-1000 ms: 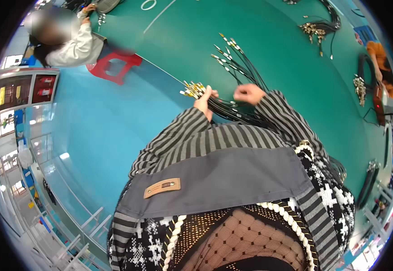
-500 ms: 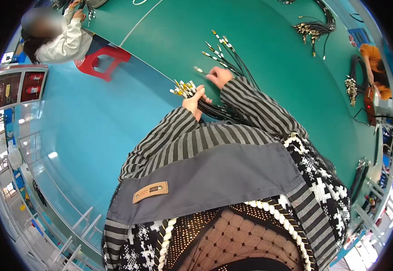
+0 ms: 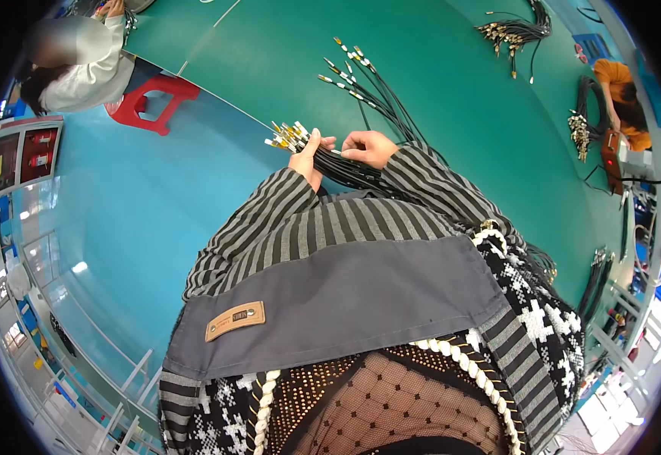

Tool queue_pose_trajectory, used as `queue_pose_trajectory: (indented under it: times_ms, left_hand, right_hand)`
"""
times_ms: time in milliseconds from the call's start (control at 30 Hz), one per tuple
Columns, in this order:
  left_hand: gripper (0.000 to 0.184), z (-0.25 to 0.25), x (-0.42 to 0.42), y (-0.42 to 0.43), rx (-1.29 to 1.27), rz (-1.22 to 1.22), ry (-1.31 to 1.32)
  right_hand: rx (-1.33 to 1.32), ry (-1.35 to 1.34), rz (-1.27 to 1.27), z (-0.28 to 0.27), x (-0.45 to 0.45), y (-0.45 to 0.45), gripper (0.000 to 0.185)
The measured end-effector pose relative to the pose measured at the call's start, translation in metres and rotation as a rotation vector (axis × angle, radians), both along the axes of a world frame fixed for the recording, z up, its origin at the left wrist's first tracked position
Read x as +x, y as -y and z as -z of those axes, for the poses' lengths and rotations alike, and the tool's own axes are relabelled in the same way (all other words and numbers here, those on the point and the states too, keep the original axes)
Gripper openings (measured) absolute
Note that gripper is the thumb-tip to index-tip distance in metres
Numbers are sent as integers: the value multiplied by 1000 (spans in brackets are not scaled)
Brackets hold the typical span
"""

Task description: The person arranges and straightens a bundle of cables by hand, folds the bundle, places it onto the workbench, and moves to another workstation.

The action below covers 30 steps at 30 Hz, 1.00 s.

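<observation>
The left hand (image 3: 307,161) grasps the cable bundle (image 3: 344,174), the right hand (image 3: 371,149) pinches one cable (image 3: 336,152); the tan label (image 3: 235,321) has small, unclear writing.

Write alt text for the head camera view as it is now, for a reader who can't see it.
A person's left hand grips a bundle of black cables with metallic and white ends, while the right hand pinches beside it. More cables lie fanned on a green table, near a red stool.
</observation>
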State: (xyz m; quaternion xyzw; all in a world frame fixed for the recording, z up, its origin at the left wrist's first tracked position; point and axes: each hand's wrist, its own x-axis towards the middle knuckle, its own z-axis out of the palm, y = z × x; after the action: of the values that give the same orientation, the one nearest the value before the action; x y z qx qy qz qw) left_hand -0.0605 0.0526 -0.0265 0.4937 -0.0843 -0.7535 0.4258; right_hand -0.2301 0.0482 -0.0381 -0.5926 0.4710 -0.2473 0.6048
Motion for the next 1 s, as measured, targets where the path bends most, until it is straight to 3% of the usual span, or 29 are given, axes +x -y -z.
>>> queue_pose_trajectory:
  times_ms: [267,333,400,433,467,533,600,700,833,867,900,933,1000]
  left_hand:
    - [26,4,1,0,-81,-41,3]
    - [24,8,0,-4,-108,-56,56]
    - [12,2,2,-11,-460,155,632]
    - [13,19,2,-8,-453,129,589]
    - [14,-6,-10,-3,-179,-109,386]
    - [23,16,-6,2,-173,-89,138]
    - [26,-1,-8,5,-121,-92,1]
    - [27,3,-5,5,-119,-57,-13]
    - [30,7,-1,5,-131,27,143]
    - [21,1,-1,5,-116,33,146]
    - [15,5,0,7,-124,25,-13]
    - [11,7,0,7,-137,4,-166]
    - [12,5,-1,5,-99,17,-165]
  right_hand:
    - [-54,-182,227,-15,24,0,13]
    - [-471,-171,224,4,20,-4,9]
    - [-857,-296,144,6,10,0,7]
    - [-874,-378,135,9,5,-2,7]
    - [-867,-377,149,3,1,-3,7]
    - [-697,-370,137,2,-10,-9,7]
    - [-353,-375,41,10,-32,-12,7]
    - [-105,-177,22,17,-54,8,11]
    - [-437,-178,165,24,-37,47,14]
    - [-518,-252,233,28,-28,55,18]
    - [-659,-397,351,48,-22,60,24]
    - [-604,-580,354,47,-17,65,27]
    - [-549,-786,330,61,-19,73,29]
